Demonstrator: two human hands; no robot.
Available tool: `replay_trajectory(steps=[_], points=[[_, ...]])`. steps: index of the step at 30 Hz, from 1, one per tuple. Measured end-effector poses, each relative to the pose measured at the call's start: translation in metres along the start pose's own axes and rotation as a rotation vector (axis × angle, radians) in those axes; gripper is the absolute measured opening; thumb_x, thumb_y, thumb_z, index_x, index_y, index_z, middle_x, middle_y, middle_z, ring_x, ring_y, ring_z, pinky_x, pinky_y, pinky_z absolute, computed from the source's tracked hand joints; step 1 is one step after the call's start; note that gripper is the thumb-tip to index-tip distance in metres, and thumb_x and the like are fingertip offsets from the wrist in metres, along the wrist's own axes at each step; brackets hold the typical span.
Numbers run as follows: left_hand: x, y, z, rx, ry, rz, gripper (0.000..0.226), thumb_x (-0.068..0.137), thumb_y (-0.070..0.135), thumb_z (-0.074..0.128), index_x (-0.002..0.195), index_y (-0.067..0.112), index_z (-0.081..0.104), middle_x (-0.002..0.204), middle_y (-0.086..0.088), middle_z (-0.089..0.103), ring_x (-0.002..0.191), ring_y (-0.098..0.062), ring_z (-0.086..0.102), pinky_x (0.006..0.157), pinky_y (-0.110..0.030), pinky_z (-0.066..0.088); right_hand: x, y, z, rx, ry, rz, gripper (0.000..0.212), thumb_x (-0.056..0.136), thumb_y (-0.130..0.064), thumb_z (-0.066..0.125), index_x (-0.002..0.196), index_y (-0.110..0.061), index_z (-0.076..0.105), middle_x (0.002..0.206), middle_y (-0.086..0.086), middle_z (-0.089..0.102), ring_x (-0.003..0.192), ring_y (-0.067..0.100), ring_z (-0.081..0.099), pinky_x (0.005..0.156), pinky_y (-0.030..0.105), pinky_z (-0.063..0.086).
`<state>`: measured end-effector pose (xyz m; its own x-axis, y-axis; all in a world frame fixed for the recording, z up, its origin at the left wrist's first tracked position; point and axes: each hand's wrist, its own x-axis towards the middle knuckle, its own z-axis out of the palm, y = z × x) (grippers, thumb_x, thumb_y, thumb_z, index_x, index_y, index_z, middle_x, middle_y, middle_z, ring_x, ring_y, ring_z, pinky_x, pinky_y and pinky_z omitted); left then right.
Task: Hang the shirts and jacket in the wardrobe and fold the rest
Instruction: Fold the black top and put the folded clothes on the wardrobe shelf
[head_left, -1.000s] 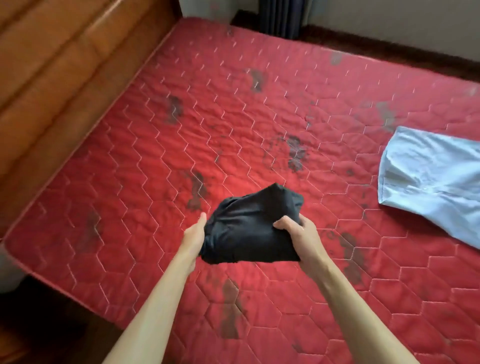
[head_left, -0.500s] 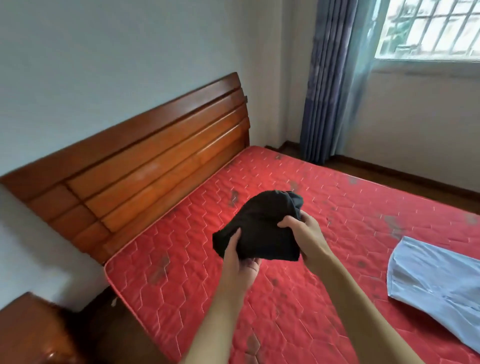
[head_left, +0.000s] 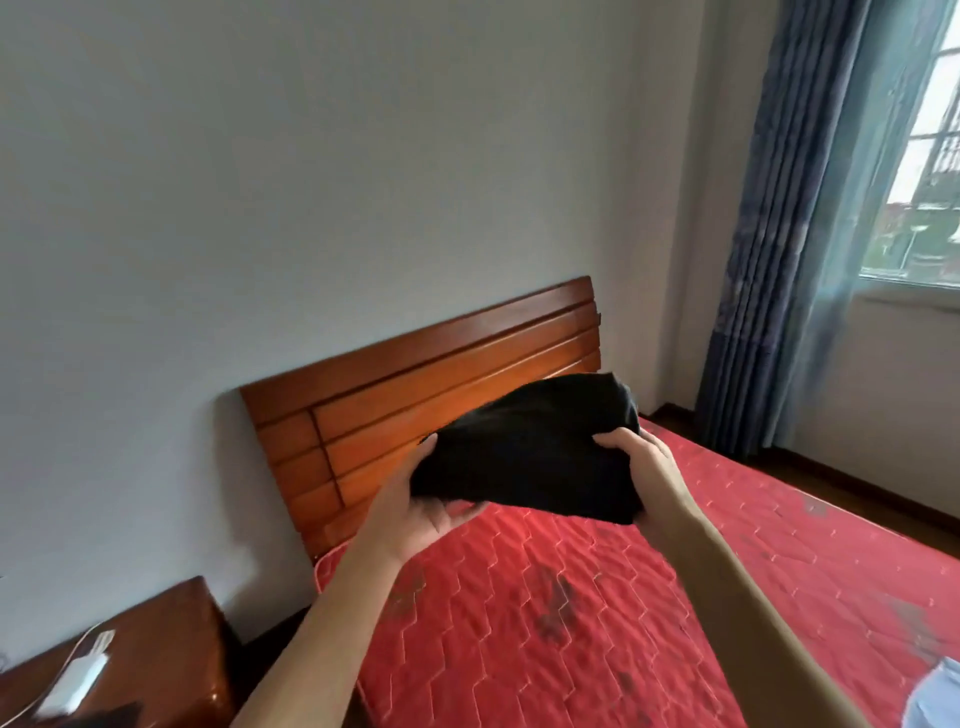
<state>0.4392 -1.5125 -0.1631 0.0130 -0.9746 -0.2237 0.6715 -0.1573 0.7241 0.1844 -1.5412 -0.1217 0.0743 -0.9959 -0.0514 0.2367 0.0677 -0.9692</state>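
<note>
left hand (head_left: 415, 512) and right hand (head_left: 647, 462) are bare, as are both slim forearms (head_left: 332, 623).
</note>
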Motion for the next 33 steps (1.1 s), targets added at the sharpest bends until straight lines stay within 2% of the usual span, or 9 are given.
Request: replay_trajectory(steps=[4,7,10,13,17,19,21,30,33], points=[[-0.033,0.054,-0.032,0.010,0.028,0.045,0.051,0.090,0.039,0.060,0.133,0.012,0.060,0.138,-0.022,0.058,0.126,-0.043,0.055,0.108,-0.063,0.039,-0.005,-0.019,0.050,-0.008,-0.106,-0.014,0.016,0.092,-0.028,0.065,0.104,-0.020,0.071,0.098,0.009,0.076,0.089,0.027,0.073,0.070,0.038,0.061],[-0.058,0.092,-0.048,0.030,0.101,0.138,0.034,0.087,0.038,0.061,0.102,0.013,0.078,0.121,-0.017,0.069,0.097,-0.032,0.073,0.081,-0.049,0.059,-0.011,-0.024,0.094,-0.031,-0.211,-0.032,0.017,0.094,-0.029,0.064,0.109,-0.022,0.070,0.094,0.004,0.077,0.084,0.021,0.074,0.063,0.031,0.060],[-0.081,0.129,-0.066,0.090,0.130,0.208,0.025,0.085,0.035,0.066,0.080,0.017,0.083,0.105,-0.011,0.076,0.083,-0.025,0.076,0.070,-0.039,0.061,-0.016,-0.018,0.145,-0.054,-0.262,-0.045,0.017,0.095,-0.031,0.064,0.107,-0.021,0.070,0.098,0.006,0.077,0.090,0.022,0.074,0.078,0.037,0.061],[-0.103,0.166,-0.099,0.110,0.192,0.231,0.021,0.078,0.028,0.075,0.082,0.008,0.080,0.085,-0.013,0.077,0.069,-0.024,0.075,0.053,-0.032,0.060,-0.019,-0.007,0.200,-0.048,-0.296,-0.042,0.014,0.095,-0.028,0.064,0.105,-0.021,0.070,0.097,0.005,0.077,0.091,0.023,0.074,0.083,0.038,0.060],[-0.134,0.213,-0.158,0.135,0.274,0.314,0.020,0.101,0.015,0.048,0.107,0.006,0.064,0.086,-0.011,0.073,0.071,-0.025,0.071,0.065,-0.032,0.058,-0.020,0.016,0.280,-0.042,-0.325,-0.050,0.025,0.094,-0.028,0.065,0.116,-0.017,0.069,0.101,0.004,0.077,0.097,0.024,0.073,0.090,0.040,0.058],[-0.156,0.239,-0.192,0.169,0.292,0.334,0.019,0.087,0.015,0.066,0.102,0.005,0.068,0.080,-0.011,0.075,0.068,-0.022,0.074,0.056,-0.029,0.059,-0.024,0.031,0.327,-0.044,-0.361,-0.040,0.023,0.094,-0.029,0.065,0.114,-0.020,0.070,0.102,0.003,0.077,0.098,0.023,0.073,0.088,0.039,0.058],[-0.178,0.257,-0.213,0.220,0.309,0.309,0.042,0.064,0.017,0.084,0.102,0.003,0.074,0.092,-0.015,0.076,0.078,-0.025,0.075,0.066,-0.035,0.060,-0.027,0.043,0.361,-0.046,-0.397,-0.027,0.018,0.094,-0.031,0.065,0.109,-0.023,0.070,0.101,0.002,0.077,0.098,0.023,0.072,0.086,0.039,0.059],[-0.291,0.328,-0.368,0.131,0.618,0.395,0.049,0.079,0.031,0.076,0.120,0.006,0.066,0.117,-0.015,0.072,0.109,-0.031,0.069,0.100,-0.042,0.049,-0.064,0.124,0.570,-0.096,-0.694,0.068,0.016,0.089,-0.033,0.069,0.104,-0.028,0.072,0.101,0.000,0.077,0.102,0.025,0.070,0.095,0.046,0.055],[-0.320,0.340,-0.407,0.137,0.681,0.484,0.077,0.058,0.032,0.095,0.124,0.005,0.065,0.120,-0.018,0.070,0.109,-0.032,0.069,0.091,-0.040,0.055,-0.073,0.149,0.636,-0.113,-0.819,0.115,0.016,0.089,-0.031,0.070,0.104,-0.027,0.073,0.101,-0.002,0.077,0.101,0.023,0.071,0.097,0.046,0.054]])
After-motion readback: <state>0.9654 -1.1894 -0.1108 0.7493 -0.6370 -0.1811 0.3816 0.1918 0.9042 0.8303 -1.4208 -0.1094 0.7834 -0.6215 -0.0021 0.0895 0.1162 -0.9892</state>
